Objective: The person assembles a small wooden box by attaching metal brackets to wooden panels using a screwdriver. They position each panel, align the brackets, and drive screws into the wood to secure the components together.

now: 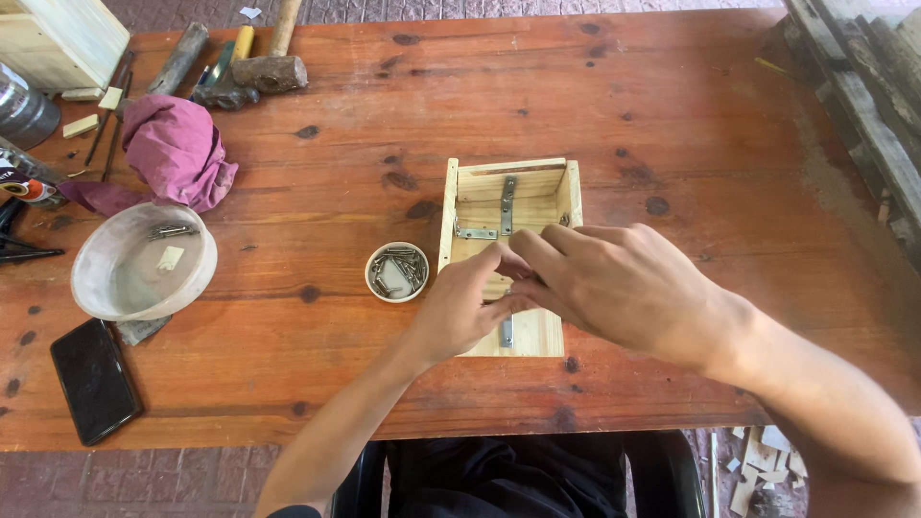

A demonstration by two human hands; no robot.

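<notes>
A small open box of pale pine boards (508, 206), fitted inside with flat grey metal strips and a corner bracket, lies near the middle of the reddish-brown plank table (614, 105), and both hands meet over its near half. The left hand (460, 309) comes in from seven o'clock, its fingers curled and pinched together at the box's centre; the right hand (614, 283) reaches in from four o'clock, fingers bent and laid over the left fingertips. Whether either hand pinches a small part cannot be told, since the fingers hide the spot. A metal strip (506, 332) shows just below the hands on the box floor. Just beside the box at nine o'clock sits a small round white cup of grey screws (397, 271). Farther out at nine o'clock stands a translucent plastic bowl (144, 261) holding a few screws, with a black phone (94, 380) at eight o'clock. A crumpled magenta cloth (175, 153) and a wooden-handled hammer (271, 65) lie toward ten and eleven o'clock.
</notes>
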